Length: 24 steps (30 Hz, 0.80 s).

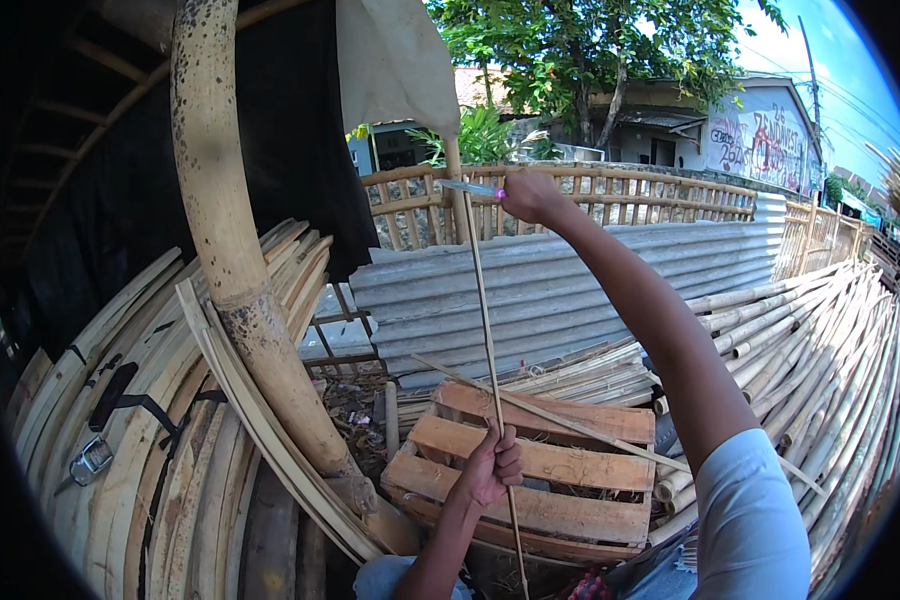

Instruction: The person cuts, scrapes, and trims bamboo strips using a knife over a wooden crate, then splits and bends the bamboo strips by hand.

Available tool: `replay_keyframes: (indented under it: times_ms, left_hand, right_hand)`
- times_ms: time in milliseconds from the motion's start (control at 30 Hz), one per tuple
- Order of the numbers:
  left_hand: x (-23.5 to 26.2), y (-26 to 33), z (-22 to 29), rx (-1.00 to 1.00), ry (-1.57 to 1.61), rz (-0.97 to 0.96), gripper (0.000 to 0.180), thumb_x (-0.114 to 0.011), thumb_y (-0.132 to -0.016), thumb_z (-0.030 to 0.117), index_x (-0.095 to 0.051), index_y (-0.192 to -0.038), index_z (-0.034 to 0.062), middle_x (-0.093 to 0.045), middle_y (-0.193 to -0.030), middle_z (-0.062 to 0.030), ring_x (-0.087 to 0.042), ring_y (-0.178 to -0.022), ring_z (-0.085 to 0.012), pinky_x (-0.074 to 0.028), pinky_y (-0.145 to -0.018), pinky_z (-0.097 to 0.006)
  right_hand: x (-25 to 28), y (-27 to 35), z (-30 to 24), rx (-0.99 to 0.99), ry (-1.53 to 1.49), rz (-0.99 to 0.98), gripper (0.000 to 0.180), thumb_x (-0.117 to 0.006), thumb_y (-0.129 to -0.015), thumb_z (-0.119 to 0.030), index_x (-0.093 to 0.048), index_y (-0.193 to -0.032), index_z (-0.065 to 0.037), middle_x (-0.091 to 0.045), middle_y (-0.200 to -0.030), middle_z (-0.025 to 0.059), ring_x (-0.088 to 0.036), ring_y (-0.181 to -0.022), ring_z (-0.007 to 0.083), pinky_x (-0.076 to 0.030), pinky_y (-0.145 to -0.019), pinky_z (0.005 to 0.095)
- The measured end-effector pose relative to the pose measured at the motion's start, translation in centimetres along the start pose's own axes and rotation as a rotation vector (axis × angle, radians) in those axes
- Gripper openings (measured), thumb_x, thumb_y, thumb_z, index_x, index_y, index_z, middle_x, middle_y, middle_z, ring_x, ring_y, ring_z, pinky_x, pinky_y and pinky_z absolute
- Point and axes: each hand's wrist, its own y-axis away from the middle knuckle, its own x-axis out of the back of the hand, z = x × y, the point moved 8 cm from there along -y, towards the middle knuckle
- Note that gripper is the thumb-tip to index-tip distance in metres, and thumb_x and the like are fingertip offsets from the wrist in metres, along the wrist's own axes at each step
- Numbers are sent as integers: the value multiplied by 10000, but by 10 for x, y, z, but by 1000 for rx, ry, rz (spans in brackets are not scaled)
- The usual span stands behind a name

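While held upright: bamboo strip point(489, 340) spans both hands.
L hand point(490, 468): fist closed on strip, low.
R hand point(532, 196): clenched on knife point(468, 187) at strip top.
Surface: wood pallet point(570, 470) beneath.
Area: outdoor yard, bamboo poles point(820, 330) w/ corrugated sheet point(570, 290).

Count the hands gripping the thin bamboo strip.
2. The left hand grips the thin bamboo strip low down, above the wooden pallet. The right hand is at its upper end, holding a knife there.

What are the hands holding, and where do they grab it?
The left hand grips a thin bamboo stick low on its length. The right hand holds a knife by its handle, the blade meeting the stick's top.
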Motion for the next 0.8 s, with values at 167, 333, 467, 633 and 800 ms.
replay_keyframes:
  times_ms: [167, 333, 467, 633, 800]
  left_hand:
    - [17, 13, 13, -45, -68, 79, 472, -362, -916, 553, -308, -667, 155, -148, -531, 64, -127, -416, -57, -119, -385, -223]
    - [-27, -2, -7, 18, 36, -179, 470, -367, -917, 549, -308, -669, 154, -151, -532, 64, -131, -417, -56, -118, -389, -226]
    - [14, 13, 6, -41, 9, 5, 460, -362, -922, 543, -308, -678, 157, -160, -542, 64, -137, -420, -55, -128, -399, -223]
    - [9, 9, 5, -21, 8, -2, 458, -362, -923, 540, -311, -679, 155, -149, -527, 57, -119, -413, -66, -124, -388, -224]
    - [-16, 8, -2, 23, 42, -105, 462, -353, -924, 542, -306, -678, 153, -145, -522, 56, -111, -405, -68, -118, -382, -230]
  right_hand:
    - [-23, -8, 4, -272, -154, -45, 371, -466, -859, -341, -672, -949, -46, -641, -1006, 207, -610, -973, 370, -483, -815, 464]
    - [-17, -15, 121, -367, -156, 187, 362, -474, -861, -339, -653, -904, -27, -641, -929, 229, -618, -874, 397, -487, -729, 465]
    - [-23, 23, 30, -13, -421, 108, 311, -518, -784, -280, -599, -743, 18, -577, -719, 261, -567, -660, 398, -434, -619, 472]
    - [-38, 83, -27, 263, -474, -229, 313, -518, -760, -250, -562, -676, 48, -546, -647, 255, -535, -620, 408, -422, -630, 477]
    - [-13, 53, -37, 216, -178, -87, 313, -524, -773, -261, -616, -676, 22, -598, -720, 263, -603, -739, 410, -477, -709, 494]
